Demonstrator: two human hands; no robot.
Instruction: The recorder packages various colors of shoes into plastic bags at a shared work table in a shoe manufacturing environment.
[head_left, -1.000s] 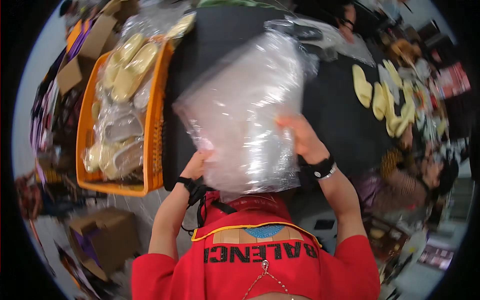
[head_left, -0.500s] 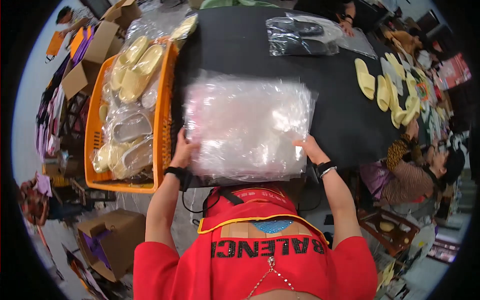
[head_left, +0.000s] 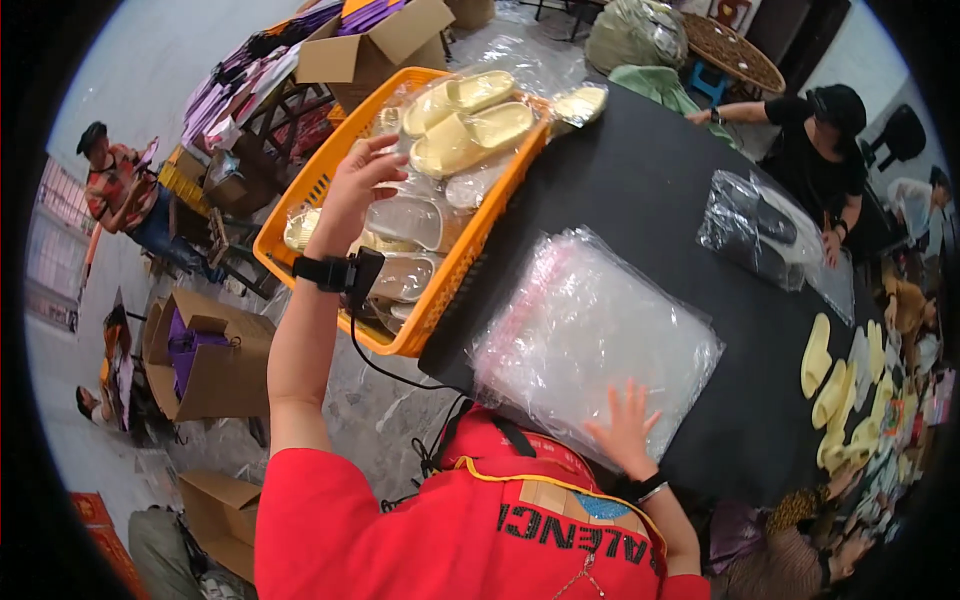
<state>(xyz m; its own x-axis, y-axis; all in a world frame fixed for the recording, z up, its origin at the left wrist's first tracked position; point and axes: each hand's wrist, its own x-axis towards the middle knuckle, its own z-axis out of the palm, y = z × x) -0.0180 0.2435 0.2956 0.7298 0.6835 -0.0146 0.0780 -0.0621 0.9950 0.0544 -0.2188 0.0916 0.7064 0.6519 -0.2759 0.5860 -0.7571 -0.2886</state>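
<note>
Over at the upper left of the frame, my left hand (head_left: 362, 180) has gone up to the orange basket (head_left: 440, 305), fingers curled loosely over a bagged pair of pale yellow slippers (head_left: 470, 125) near the top of the pile. I can't tell if it's actually pinching the bag or just touching it. Half a second back both hands were on the stack of clear plastic bags (head_left: 590, 345), so the left one has let go and moved off. My read: the stack is parked, and the next pair to handle is being picked out.

My right hand (head_left: 625, 430) is spread flat, fingers fanned, pressing the near edge of that stack. It sits low centre on the black table (head_left: 640, 185), just right of the basket.

Counts, as far as I can make out:
- one basket, with two yellow slippers clear on top and at least three more bagged ones under them, rest too jumbled to count
- one stack of clear bags, sheets not countable
- one dark bagged bundle (head_left: 755, 230) at the right, under another person's hand
- a row of loose yellow slippers (head_left: 835, 390) at the far right, five or so, edge is blurry
</note>
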